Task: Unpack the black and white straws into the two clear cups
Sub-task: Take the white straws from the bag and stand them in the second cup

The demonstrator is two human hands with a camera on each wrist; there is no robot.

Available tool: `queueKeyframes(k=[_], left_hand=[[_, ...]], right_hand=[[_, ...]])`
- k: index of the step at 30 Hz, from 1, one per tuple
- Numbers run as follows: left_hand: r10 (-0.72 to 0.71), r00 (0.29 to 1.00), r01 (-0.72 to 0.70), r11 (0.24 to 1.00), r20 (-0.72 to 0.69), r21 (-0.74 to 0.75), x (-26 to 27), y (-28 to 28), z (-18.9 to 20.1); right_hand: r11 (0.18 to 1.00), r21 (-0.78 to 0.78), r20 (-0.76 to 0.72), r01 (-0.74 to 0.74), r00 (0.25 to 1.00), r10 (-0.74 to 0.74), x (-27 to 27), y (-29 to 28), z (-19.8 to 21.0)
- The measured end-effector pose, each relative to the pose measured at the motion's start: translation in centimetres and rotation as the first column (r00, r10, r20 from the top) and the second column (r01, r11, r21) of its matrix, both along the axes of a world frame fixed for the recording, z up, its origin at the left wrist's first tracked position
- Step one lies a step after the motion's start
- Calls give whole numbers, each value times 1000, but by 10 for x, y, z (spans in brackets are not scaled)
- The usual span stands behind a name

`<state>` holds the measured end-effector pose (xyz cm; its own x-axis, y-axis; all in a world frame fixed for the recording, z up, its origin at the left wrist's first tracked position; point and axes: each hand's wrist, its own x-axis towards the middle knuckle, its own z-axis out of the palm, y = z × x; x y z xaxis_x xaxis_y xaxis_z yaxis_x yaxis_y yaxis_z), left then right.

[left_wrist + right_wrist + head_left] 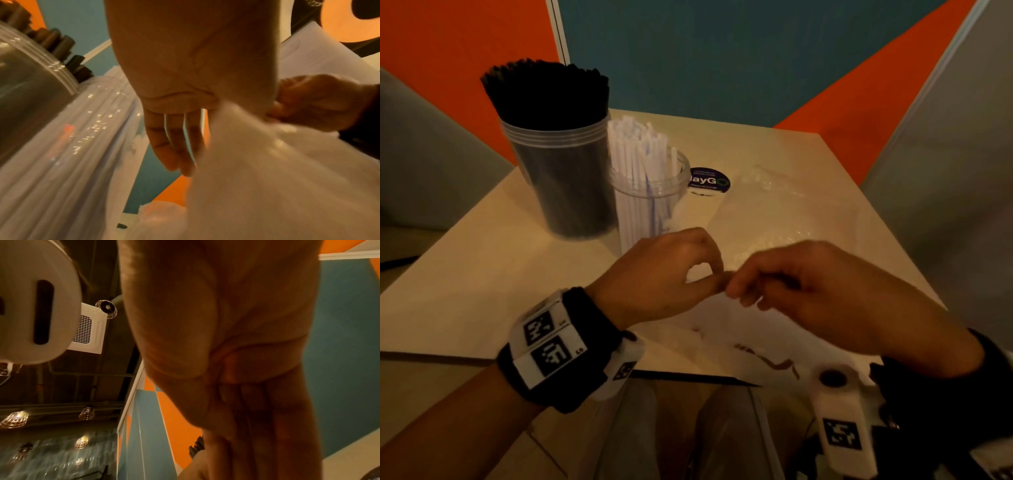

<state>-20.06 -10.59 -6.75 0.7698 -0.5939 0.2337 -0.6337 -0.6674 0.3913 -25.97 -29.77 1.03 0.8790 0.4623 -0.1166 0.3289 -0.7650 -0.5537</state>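
— Orange, teal and grey wall panels stand behind a pale wooden table (482,260). What sits on it?

— Take the cup of black straws (565,178) as the mark: it stands at the far left, packed full, with black straws (544,90) rising above its rim. Touching its right side is the shorter clear cup (650,205), partly filled with white straws (640,150). Right of that lies a round dark sticker (709,181), and further right an empty clear bag (784,212).

— And the hands?

— Both are nearer the viewer than that cup. The left hand (661,274) and right hand (818,291) meet fingertip to fingertip, each pinching the top edge of a thin plastic wrapper (257,170), which hangs below them; the left wrist view shows it draped beside the left fingers (164,146). Whether any straws are inside it I cannot tell
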Motion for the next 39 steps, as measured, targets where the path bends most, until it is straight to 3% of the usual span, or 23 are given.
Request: queueKeyframes(k=[5,15,22,26,31,39], left_hand=[[-87,984,109,984,-157,141,-13,18,-7],[-333,922,379,879,-198,289,-23,15,-13],[-229,952,260,955,-202,143,-1,12,-14],[-221,966,222,975,-135,-10,4,6,-13],[-157,985,144,977,-73,-158,2,-4,-9],[-123,989,103,972,-85,-212,2,-9,-12]], right_hand=[[979,-203,-38,-37,999,30,-10,-3,-16],[995,-97,-47,-6,999,1,-6,-3,-21],[999,-5,-79,-35,996,34,-17,0,-23],[971,-233,10,-60,998,64,-11,9,-43],[931,-366,80,16,997,15,25,18,-83],[854,-520,165,2,981,99,39,23,-97]])
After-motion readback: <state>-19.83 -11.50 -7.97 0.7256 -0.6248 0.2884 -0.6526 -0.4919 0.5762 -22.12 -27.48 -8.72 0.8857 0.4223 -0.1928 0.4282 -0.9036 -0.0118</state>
